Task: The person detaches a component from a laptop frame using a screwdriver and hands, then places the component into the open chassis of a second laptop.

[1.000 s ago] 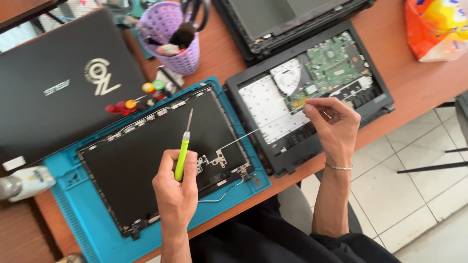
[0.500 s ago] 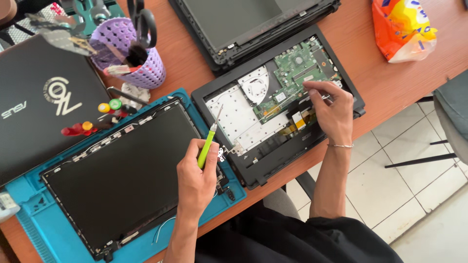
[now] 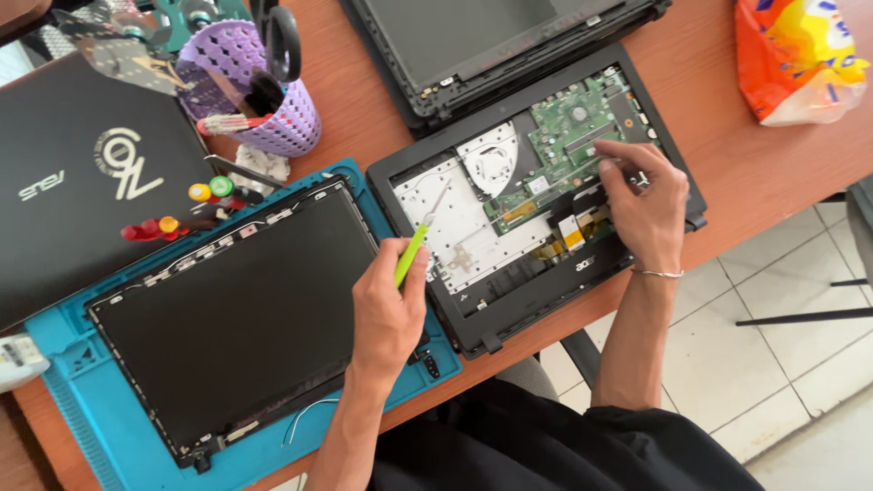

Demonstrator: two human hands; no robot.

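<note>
Left hand: [image 3: 386,309] clenched around a screwdriver [image 3: 414,247] with a green handle; the metal tip points up and right, over the white plate of the open laptop [image 3: 536,191].
Right hand: [image 3: 647,205] fingers bent down onto the laptop's insides near the black and yellow parts by the circuit board; whether it grasps anything there I cannot tell. A thin bracelet sits on the wrist.
Open laptop: lies on the bench [image 3: 727,164] in front of the person, its cover off, tilted so its long side runs up to the right. A grey fan sits left of the board.
Circuit board: [image 3: 573,136] green, in the upper right part of the laptop, just above the right hand.
Screen panel: [image 3: 236,309] black, lies flat on a blue mat [image 3: 82,409] left of the open laptop, touching its left edge. Thin wires show at its lower edge.
Second laptop: [image 3: 491,36] dark, opened, lies above the open laptop at the far side of the bench.
Closed laptop: [image 3: 73,191] black lid, at the far left, above the mat.
Cup: [image 3: 264,109] purple, perforated, holds scissors and brushes, between the closed laptop and the second laptop.
Small drivers: [image 3: 182,214] red, yellow and green caps, along the mat's upper edge.
Bag: [image 3: 800,55] orange and yellow plastic, at the bench's right end, well apart from both hands.
Floor: [image 3: 782,364] pale tiles, at the right below the bench.
</note>
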